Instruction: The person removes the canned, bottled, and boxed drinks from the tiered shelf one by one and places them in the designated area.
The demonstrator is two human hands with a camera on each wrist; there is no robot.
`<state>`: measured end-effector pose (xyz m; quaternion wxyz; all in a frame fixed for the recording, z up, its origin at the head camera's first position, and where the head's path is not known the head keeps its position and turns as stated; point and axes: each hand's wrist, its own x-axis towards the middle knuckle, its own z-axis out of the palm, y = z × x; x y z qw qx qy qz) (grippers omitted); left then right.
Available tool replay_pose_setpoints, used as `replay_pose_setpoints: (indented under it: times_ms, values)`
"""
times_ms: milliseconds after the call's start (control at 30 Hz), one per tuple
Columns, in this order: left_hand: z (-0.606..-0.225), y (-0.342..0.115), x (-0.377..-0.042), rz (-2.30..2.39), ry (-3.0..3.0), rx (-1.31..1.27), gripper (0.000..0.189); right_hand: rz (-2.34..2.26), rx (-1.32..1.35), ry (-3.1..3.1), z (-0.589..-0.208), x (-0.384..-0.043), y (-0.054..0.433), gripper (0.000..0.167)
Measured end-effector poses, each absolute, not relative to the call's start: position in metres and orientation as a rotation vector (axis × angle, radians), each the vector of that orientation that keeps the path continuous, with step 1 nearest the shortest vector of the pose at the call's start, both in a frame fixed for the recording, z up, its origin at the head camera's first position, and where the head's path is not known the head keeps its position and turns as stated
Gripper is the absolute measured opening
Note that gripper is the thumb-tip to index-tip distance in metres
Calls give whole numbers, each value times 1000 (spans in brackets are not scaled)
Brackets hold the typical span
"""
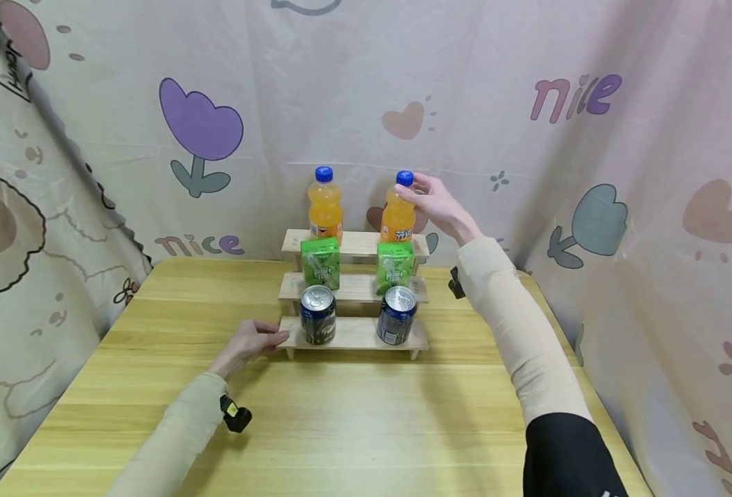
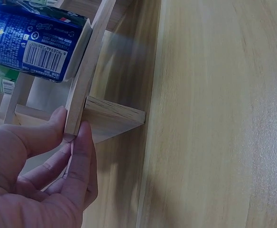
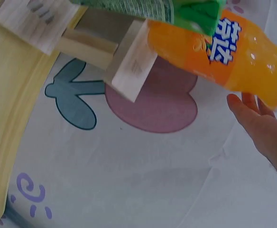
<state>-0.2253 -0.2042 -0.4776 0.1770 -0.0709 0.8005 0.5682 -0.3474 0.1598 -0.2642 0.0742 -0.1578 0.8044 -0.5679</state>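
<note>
A three-tier wooden stand is on the table. My left hand pinches the left end of its lowest tier, thumb on one face and fingers on the other in the left wrist view. On the top tier stand a left orange soda bottle and a right orange soda bottle, both blue-capped. My right hand holds the right bottle near its neck, thumb across the front; the far fingers are partly hidden. Two green drink cartons occupy the middle tier. Two dark blue cans stand on the lowest.
The light wood table spreads in front of the stand and to both sides. A patterned curtain hangs close behind the stand and along both sides of the table.
</note>
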Motion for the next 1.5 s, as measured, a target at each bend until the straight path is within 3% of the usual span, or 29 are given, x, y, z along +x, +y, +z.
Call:
replay_pose_setpoints:
  times_ms: [600, 1000, 1333, 1500]
  values:
    - [-477, -204, -225, 1622, 2279, -171, 44, -1782, -353, 2474, -263, -346, 153, 39]
    - [-478, -203, -225, 1649, 2272, -169, 42, -2015, -346, 2397, -251, -338, 169, 20]
    - [-479, -202, -223, 1693, 2256, -181, 43, -2214, -198, 2316, -247, -315, 207, 18]
    - [-479, -203, -223, 1688, 2268, -174, 45, -2205, -76, 2341, -257, -301, 231, 32]
